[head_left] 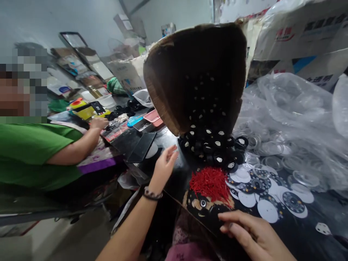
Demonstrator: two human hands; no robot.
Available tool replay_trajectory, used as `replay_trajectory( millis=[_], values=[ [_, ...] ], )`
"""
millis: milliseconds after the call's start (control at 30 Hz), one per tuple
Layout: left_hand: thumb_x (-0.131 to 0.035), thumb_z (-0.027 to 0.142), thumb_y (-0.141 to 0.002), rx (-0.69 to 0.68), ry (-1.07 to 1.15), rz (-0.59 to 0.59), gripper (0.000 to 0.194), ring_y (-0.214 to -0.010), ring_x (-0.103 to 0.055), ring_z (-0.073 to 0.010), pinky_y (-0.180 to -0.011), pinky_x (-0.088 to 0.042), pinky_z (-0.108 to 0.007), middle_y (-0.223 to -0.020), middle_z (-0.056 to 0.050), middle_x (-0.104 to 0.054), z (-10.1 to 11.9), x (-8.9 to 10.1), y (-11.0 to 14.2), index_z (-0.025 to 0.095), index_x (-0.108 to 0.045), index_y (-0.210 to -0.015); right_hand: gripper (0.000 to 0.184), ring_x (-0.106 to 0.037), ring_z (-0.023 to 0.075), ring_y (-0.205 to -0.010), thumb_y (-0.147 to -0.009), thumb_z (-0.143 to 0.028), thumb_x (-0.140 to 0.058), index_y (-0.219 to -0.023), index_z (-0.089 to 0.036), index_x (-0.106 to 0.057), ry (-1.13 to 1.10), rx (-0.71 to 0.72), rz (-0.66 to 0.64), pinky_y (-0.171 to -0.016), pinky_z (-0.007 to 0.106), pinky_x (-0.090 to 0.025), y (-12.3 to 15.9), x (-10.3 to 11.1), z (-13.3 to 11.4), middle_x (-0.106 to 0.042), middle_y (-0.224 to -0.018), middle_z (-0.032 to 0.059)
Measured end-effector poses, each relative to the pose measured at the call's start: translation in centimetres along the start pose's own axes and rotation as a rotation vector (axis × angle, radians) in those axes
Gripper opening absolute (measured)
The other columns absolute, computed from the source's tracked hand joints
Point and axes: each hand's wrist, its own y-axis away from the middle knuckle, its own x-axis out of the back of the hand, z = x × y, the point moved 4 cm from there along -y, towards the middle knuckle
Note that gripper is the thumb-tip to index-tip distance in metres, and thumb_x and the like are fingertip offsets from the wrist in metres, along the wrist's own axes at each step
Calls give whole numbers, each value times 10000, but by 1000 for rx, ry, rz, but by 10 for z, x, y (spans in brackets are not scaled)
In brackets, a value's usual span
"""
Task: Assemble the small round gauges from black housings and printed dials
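My left hand hovers over the table's front edge, fingers loosely apart with nothing visible in them. To its right lies a heap of thin red pieces, like small clock hands. My right hand is low at the right, fingers half curled with a gap between thumb and forefinger; a small dark spot shows at the thumb tip. A small round metal-centred part rests near the worn table edge. Printed black-and-white dial discs are spread beyond my right hand. Black round cases with white plates spill from a tipped cardboard box.
Clear plastic rings and plastic bags crowd the right side. A dark phone-like slab and a pink tray lie left of the box. A co-worker in a green shirt works at the left. A loose white plate lies far right.
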Motion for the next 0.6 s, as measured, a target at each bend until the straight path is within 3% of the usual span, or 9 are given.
replay_trajectory(
  millis=[100,167,233,333,400,467,600],
  values=[
    [-583,381,-919,129,27,44,355,-1066,-640,-251,-924,-517,-478,-1215,-121,-647,-18,-13,-50,161,-603,-1198,323,-676,241,-1016,-936,-422,-489,-1108,-266,-714,67,-10,-27,-911,365,-521,2,-1,4,-730,-1096,56],
    [-609,331,-911,197,88,47,273,-973,-656,-215,-848,-550,-436,-1140,-83,-661,-20,-22,-61,158,-628,-1122,287,-667,231,-1029,-934,-358,-507,-1102,-249,-713,109,-11,-52,-928,363,-504,7,-2,1,-730,-1096,45],
    [-638,276,-892,256,184,68,213,-913,-662,-196,-807,-560,-406,-1061,-63,-675,-19,-26,-56,138,-638,-1055,260,-660,213,-1033,-936,-314,-522,-1104,-245,-709,140,-10,-46,-932,344,-491,14,4,0,-726,-1109,28],
    [-580,143,-898,300,411,166,204,-880,-644,-114,-871,-532,-292,-1029,40,-701,-15,-20,-30,201,-603,-1092,260,-654,203,-1018,-955,-298,-510,-1138,-233,-683,224,-73,57,-918,340,-491,29,26,9,-717,-1109,30],
    [-492,99,-925,339,584,150,277,-915,-627,-66,-923,-490,-233,-1013,147,-706,-7,-19,-2,278,-597,-1108,273,-648,227,-996,-962,-289,-495,-1171,-212,-653,345,-170,191,-898,381,-501,38,43,20,-700,-1096,61],
    [-494,99,-924,403,722,69,290,-918,-617,-33,-935,-467,-196,-988,192,-703,4,-26,32,312,-623,-1074,331,-627,270,-998,-948,-290,-521,-1257,-191,-591,517,-264,327,-884,443,-504,44,57,30,-650,-1130,103],
    [-705,99,-757,664,970,-144,345,-784,-679,-81,-786,-577,-176,-938,90,-729,26,-62,100,291,-662,-1041,411,-597,311,-1032,-896,-259,-607,-1289,-163,-541,754,-295,417,-892,485,-495,33,70,39,-548,-1201,143]
  ],
)
